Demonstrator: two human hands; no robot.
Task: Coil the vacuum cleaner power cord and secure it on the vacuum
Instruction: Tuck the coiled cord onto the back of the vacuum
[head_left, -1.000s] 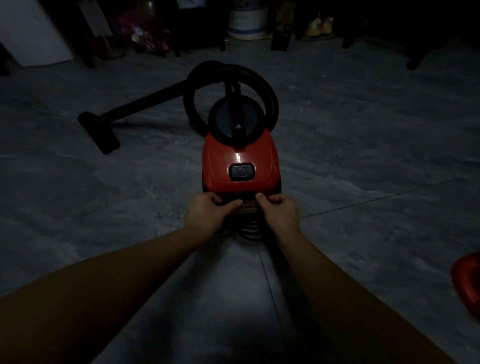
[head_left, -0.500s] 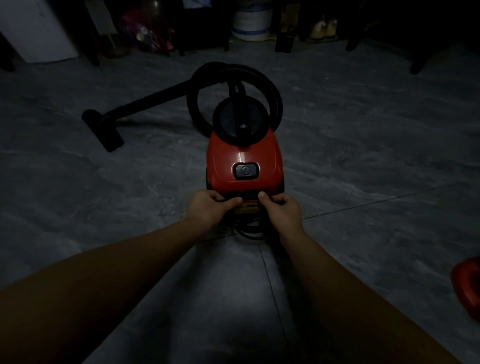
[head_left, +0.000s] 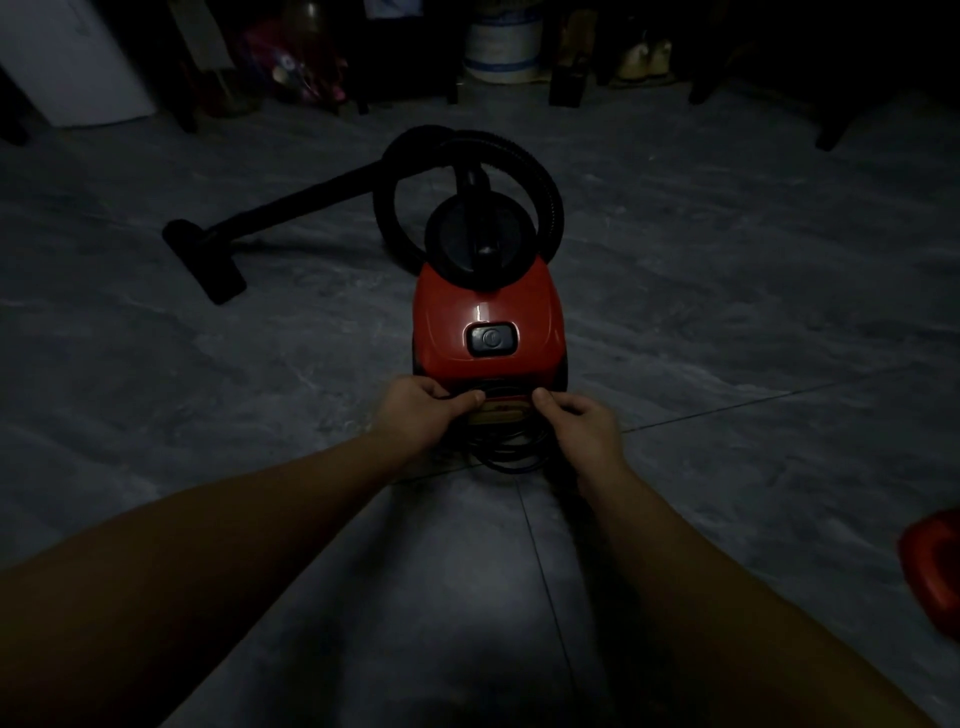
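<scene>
Hanging in dark loops at the centre of the frame, the power cord sat against the near end of the red vacuum cleaner, its lowest loops touching the grey tiled floor. Your left hand pinched the cord at the left side of the bundle, thumb pointing inward. Your right hand pinched it at the right side, fingers curled. Between both thumbs a pale label showed on the vacuum's rear. Above, toward upper centre, the black hose looped over the body, and its wand ended in a floor nozzle at left. A red object lay at the right edge.
</scene>
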